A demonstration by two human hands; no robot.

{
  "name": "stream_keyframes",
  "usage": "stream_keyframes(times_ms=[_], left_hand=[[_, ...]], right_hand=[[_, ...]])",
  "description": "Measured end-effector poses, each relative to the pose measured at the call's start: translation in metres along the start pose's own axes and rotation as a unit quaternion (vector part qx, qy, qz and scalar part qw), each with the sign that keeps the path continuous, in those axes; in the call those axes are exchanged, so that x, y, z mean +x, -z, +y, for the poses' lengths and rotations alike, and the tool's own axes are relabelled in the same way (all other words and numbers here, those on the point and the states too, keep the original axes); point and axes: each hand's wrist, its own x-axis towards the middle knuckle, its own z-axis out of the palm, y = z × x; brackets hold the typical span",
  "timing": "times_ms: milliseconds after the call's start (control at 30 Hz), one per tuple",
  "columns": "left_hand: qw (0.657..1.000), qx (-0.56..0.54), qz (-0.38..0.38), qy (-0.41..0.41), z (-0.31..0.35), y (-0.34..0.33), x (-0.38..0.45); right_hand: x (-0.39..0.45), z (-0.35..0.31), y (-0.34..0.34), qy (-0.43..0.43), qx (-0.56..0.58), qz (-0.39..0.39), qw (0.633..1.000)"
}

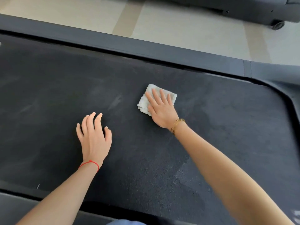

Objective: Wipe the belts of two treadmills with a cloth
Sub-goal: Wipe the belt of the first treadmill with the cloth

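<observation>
A black treadmill belt (pixel 48 95) fills most of the view, with pale dusty smears on its left half. A folded white fluffy cloth (pixel 142 103) lies on the belt right of centre. My right hand (pixel 161 109) presses flat on the cloth with straight fingers; a gold bracelet is on that wrist. My left hand (pixel 93 135) rests on the bare belt to the left of the cloth, fingers spread and slightly bent, holding nothing; a red string circles its wrist.
The treadmill's grey side rail (pixel 146 47) runs along the far edge and curves round the belt's end at the right (pixel 290 101). Beyond it is light tiled floor (pixel 186 30). A second dark treadmill's base with a wheel (pixel 278 24) stands at the top right.
</observation>
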Motion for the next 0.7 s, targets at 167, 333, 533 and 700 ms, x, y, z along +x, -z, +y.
stream_keyframes(times_ms=[167, 333, 533, 700], left_hand=[[0.999, 0.004, -0.003, 0.046, -0.015, 0.001, -0.002], [0.998, -0.013, 0.001, 0.068, -0.014, -0.005, -0.003], [0.997, -0.013, 0.014, 0.077, -0.014, -0.004, -0.001], [0.998, 0.001, 0.007, 0.066, -0.017, -0.006, -0.001]], right_hand=[[-0.023, -0.088, -0.033, 0.187, -0.037, -0.039, 0.981], [0.024, -0.065, -0.017, 0.190, -0.110, -0.037, 0.975], [0.087, -0.090, -0.006, 0.065, -0.054, -0.046, 0.995], [0.026, -0.110, -0.030, 0.217, -0.079, -0.031, 0.972]])
